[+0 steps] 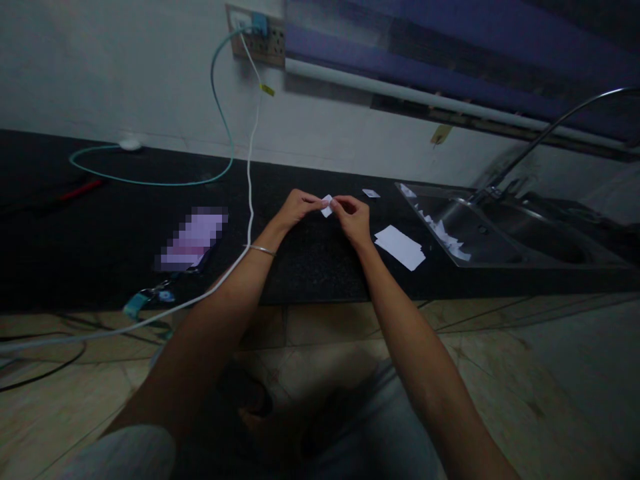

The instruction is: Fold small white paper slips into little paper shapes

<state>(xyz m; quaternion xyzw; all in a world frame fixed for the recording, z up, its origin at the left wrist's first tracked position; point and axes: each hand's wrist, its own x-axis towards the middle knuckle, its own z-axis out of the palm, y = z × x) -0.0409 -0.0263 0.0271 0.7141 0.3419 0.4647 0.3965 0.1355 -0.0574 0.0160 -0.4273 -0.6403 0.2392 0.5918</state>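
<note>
Both my hands meet over the black countertop (310,267) and pinch a small white piece of paper (327,205) between them. My left hand (299,204) grips its left side with fingers closed; a thin bangle sits on that wrist. My right hand (354,216) grips the right side, fingers curled. A small stack of white paper sheets (400,247) lies on the counter just right of my right hand. A tiny paper scrap (371,193) lies farther back.
A steel sink (480,233) with paper scraps in it and a curved tap (550,127) sits at the right. A white cable (250,193) and a teal cable (220,127) hang from a wall socket (255,33). A blurred purple object (193,240) lies at left.
</note>
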